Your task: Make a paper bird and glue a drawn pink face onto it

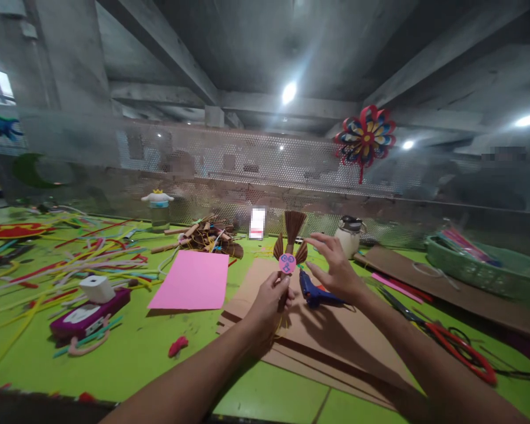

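Note:
My left hand is closed around the lower stem of a brown pleated-paper figure, held upright in front of me. The figure has a tall fan on top, a smaller fan on each side, and a round pink face with blue drawn eyes and mouth. Just to its right, my right hand is raised with its fingers apart, holding nothing. Under that hand, a blue hot glue gun lies on brown cardboard sheets. A pink paper sheet lies left of the cardboard.
Scissors with red handles lie at right, near a green basket. A purple power strip with a white plug and many coloured pipe cleaners cover the left. Folded brown paper pieces, a phone and a jar stand behind.

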`<state>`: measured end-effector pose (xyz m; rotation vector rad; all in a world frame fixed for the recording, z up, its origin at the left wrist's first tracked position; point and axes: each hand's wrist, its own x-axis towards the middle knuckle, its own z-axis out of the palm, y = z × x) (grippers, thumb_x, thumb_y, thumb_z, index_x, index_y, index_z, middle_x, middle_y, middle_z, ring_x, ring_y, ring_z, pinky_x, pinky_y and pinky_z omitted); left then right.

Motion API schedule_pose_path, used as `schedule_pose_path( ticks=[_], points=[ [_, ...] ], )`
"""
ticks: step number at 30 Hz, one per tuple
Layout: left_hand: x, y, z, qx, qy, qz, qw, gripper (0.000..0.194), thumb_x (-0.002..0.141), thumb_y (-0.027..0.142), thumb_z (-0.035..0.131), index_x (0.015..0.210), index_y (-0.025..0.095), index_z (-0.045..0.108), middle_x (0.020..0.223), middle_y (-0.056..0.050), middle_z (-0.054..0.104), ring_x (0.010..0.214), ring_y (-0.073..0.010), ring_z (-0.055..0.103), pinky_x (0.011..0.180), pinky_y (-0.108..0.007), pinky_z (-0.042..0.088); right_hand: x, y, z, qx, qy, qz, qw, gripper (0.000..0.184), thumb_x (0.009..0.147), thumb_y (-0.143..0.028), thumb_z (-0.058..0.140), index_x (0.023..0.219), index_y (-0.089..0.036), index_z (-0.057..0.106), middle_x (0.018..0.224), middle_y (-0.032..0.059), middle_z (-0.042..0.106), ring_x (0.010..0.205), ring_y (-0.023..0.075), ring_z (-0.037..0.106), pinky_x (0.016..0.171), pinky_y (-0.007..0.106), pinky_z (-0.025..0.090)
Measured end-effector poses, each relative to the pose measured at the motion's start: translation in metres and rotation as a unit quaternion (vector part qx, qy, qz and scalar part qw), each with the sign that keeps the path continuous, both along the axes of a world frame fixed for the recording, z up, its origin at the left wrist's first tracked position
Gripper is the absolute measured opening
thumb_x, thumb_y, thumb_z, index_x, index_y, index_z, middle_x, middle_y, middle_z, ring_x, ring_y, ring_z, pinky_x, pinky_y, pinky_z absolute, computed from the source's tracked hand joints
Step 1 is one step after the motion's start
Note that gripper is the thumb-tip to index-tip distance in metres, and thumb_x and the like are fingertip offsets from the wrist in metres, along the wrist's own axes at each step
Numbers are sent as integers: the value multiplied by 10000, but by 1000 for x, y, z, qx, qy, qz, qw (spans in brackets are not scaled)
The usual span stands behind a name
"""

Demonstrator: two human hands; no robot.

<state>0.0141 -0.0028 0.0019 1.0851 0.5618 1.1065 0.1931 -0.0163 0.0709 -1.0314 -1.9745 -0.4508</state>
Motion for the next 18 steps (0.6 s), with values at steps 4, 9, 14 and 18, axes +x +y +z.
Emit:
schedule_pose_path(
  ticks=[4, 9, 14, 18],
  points=[
    [-2, 2, -1, -24, -5, -1, 1000, 354, 771, 425, 703, 954, 166, 545, 635, 27, 556, 474, -59, 468, 452, -154, 327, 15, 4, -12, -21, 89, -37, 995, 332, 882, -262, 523, 1202, -179, 551, 1224, 152, 549, 1154, 272, 507, 959, 446, 453],
    [-5, 7, 0, -71, -5, -2, 997, 261, 836, 385, 626, 915, 147, 555, 616, 17, 542, 451, -62, 454, 412, -157, 290, 47, 5, -41, -146, 65, -71, 985, 210, 862, -212, 479, 963, -155, 654, 937, 117, 660, 836, 221, 607, 773, 380, 513],
    [-6, 9, 2, -101, -14, -4, 995, 176, 850, 330, 576, 865, 175, 493, 589, 22, 545, 425, -67, 454, 392, -152, 262, 57, -1, -78, -232, -33, -41, 971, 407, 653, -36, 530, 1011, -163, 679, 1069, 116, 666, 1040, 260, 564, 938, 404, 443],
    [-7, 7, 6, -108, -18, -5, 994, 193, 830, 342, 591, 866, 181, 491, 577, 24, 542, 424, -71, 461, 388, -153, 248, 58, 3, -100, -230, -53, -67, 969, 430, 699, -21, 503, 1091, -140, 635, 1127, 145, 610, 1056, 269, 528, 952, 419, 418]
  ],
)
